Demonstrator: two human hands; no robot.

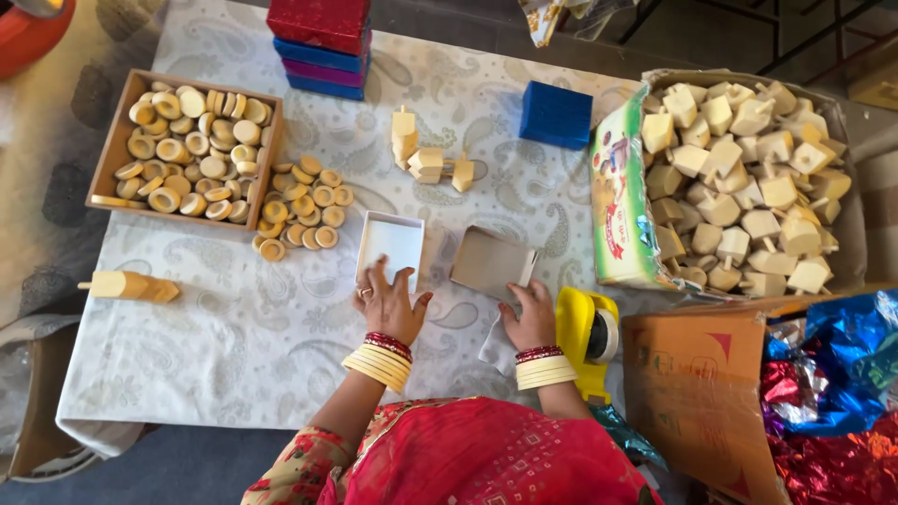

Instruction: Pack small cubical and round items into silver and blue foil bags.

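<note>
Fingers of the left hand rest spread and unclenched on the near edge of the open white cardboard box tray on the paisley-clothed tabletop. Beside it, the right hand pinches a corner of the flat brown cardboard lid, near the yellow tape dispenser.

A small white box lay open on the table, and the left hand touched its near edge. Beside it sat a brown lid, touched by the right hand. A stack of red, blue and purple boxes stood at the far edge. A blue box sat near a big carton with a green, picture-covered side. A plain brown carton stood at the right.
</note>
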